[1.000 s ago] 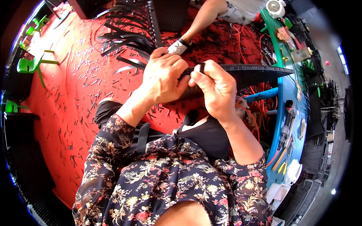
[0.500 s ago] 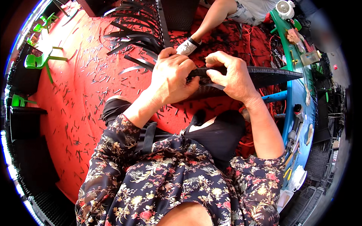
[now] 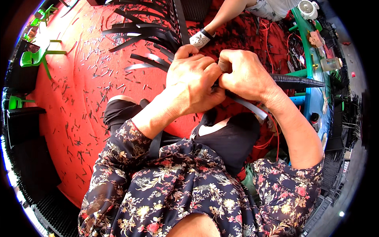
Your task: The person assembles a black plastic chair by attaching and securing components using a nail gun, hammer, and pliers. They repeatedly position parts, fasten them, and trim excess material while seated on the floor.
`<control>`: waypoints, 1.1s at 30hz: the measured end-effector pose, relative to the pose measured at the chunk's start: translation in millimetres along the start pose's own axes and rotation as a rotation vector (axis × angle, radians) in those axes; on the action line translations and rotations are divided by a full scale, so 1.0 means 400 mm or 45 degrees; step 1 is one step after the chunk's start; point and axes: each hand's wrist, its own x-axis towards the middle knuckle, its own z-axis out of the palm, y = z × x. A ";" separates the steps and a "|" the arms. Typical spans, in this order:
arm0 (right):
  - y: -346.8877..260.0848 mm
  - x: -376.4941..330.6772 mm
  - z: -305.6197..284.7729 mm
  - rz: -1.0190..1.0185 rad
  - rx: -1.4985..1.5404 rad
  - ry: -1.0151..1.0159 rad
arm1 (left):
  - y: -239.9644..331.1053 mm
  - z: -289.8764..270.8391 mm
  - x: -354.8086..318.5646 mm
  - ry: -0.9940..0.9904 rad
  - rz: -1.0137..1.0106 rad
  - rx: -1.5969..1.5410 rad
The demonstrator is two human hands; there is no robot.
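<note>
My left hand [image 3: 193, 81] is closed round the edge of a black woven panel, its fingers curled and knuckles up. Against it my right hand [image 3: 246, 75] is closed too, thumb and fingers pressed together, seemingly on a flat black plastic strip [image 3: 252, 108] whose loose shiny end sticks out below. The black woven panel [image 3: 294, 81] reaches from behind my right wrist toward the table. Beyond my left hand, several loose strips [image 3: 140, 29] fan out from a dark frame edge [image 3: 181, 23]. The exact pinch point is hidden between my hands.
Cut strip scraps litter the red floor covering [image 3: 75, 118]. A person's foot in a white clog [image 3: 201, 38] is just beyond my hands. On the right stands a blue-green table [image 3: 312, 100] with a small white fan [image 3: 308, 8] and a jar [image 3: 331, 63]. Green chairs [image 3: 33, 58] stand at left.
My right hand has moved left against my left hand and closed from a looser, more open pinch. The strip's end now sticks out further below it. The view has shifted slightly.
</note>
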 end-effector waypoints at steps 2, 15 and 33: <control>0.002 0.001 -0.003 -0.003 -0.005 -0.004 | 0.002 0.002 0.005 0.033 0.020 -0.013; 0.070 0.031 -0.035 0.109 0.316 -0.304 | -0.010 0.020 -0.005 -0.010 0.053 -0.035; 0.054 0.028 -0.023 -0.188 0.064 -0.268 | 0.006 -0.005 0.008 -0.062 0.043 -0.021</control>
